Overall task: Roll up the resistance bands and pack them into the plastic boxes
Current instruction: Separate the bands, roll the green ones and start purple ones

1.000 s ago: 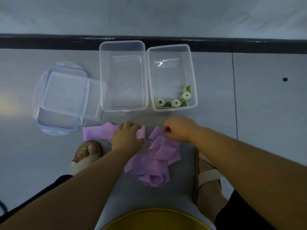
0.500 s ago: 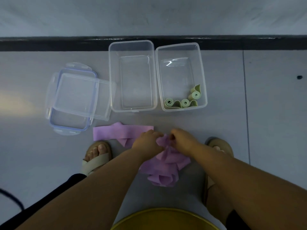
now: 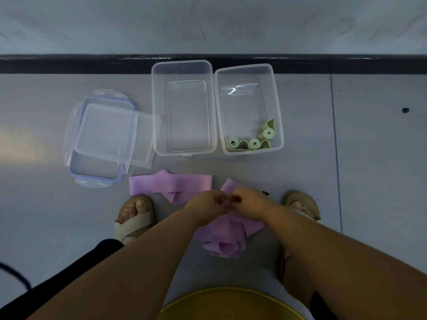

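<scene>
- Grey floor [image 3: 369, 181] held the purple band [image 3: 171, 184]: its long strip ran leftward from the hands, with the slack bunched nearer.
- Left hand [image 3: 209, 203] and right hand [image 3: 250, 202], fingers curled, seemingly pinched it together, equally close.

I see a plain lilac band [image 3: 171, 184] under my left hand [image 3: 205, 204] and right hand [image 3: 249, 202], pale green rolls [image 3: 254, 143] in a clear box [image 3: 242, 112] beyond them, red nails [image 3: 238, 199] on both
</scene>
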Demonstrator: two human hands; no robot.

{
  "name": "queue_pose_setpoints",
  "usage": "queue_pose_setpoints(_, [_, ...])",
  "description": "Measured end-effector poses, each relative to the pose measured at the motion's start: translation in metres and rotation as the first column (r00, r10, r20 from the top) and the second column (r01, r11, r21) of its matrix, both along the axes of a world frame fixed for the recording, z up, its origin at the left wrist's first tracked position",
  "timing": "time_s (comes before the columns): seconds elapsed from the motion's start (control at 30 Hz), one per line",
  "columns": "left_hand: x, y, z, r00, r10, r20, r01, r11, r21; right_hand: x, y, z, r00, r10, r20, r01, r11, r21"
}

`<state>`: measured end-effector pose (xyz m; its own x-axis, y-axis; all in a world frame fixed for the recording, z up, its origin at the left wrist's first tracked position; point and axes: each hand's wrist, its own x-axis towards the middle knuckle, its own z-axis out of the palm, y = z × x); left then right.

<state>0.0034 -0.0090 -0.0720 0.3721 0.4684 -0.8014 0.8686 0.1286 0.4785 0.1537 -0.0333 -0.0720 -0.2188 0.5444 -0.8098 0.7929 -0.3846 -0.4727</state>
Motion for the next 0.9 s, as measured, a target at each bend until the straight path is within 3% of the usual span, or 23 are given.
queue_pose_setpoints(0.17, [-0.007, 0.023, 0.036, 0.988, 0.134, 0.080, -0.126, 0.987, -0.101, 0.014, 0.027, 0.045, 0.989, -0.032, -0.142, 0.023, 0.998, -0.062])
queue_pose_setpoints(0.23, [-0.010, 0.033, 0.061, 0.976, 0.182, 0.119, -0.159, 0.971, -0.179, 0.022, 0.033, 0.066, 0.984, 0.124, -0.130, -0.134, 0.989, -0.067])
queue_pose_setpoints(0.33, [-0.018, 0.050, 0.109, 0.968, 0.213, 0.131, -0.196, 0.972, -0.131, 0.032, 0.040, 0.103, 0.961, 0.269, -0.059, -0.272, 0.961, -0.050])
queue_pose_setpoints(0.4, [-0.024, 0.060, 0.145, 0.950, 0.270, 0.159, -0.254, 0.961, -0.112, 0.037, 0.043, 0.135, 0.973, 0.228, -0.045, -0.229, 0.973, -0.017])
queue_pose_setpoints(0.57, [-0.041, 0.066, 0.236, 0.937, 0.232, 0.260, -0.244, 0.970, 0.017, 0.042, 0.039, 0.223, 0.993, 0.080, -0.087, -0.074, 0.995, 0.064])
queue_pose_setpoints(0.77, [-0.040, 0.046, 0.338, 0.870, 0.174, 0.462, -0.337, 0.893, 0.298, 0.043, 0.010, 0.330, 0.986, 0.003, -0.169, 0.020, 0.991, 0.134])
queue_pose_setpoints(0.83, [-0.032, 0.037, 0.365, 0.828, 0.123, 0.548, -0.356, 0.869, 0.343, 0.040, -0.001, 0.356, 0.973, -0.077, -0.217, 0.131, 0.961, 0.244])
queue_pose_setpoints(0.9, [-0.021, 0.029, 0.384, 0.802, 0.063, 0.594, -0.342, 0.864, 0.370, 0.034, -0.007, 0.372, 0.915, -0.215, -0.342, 0.340, 0.867, 0.363])
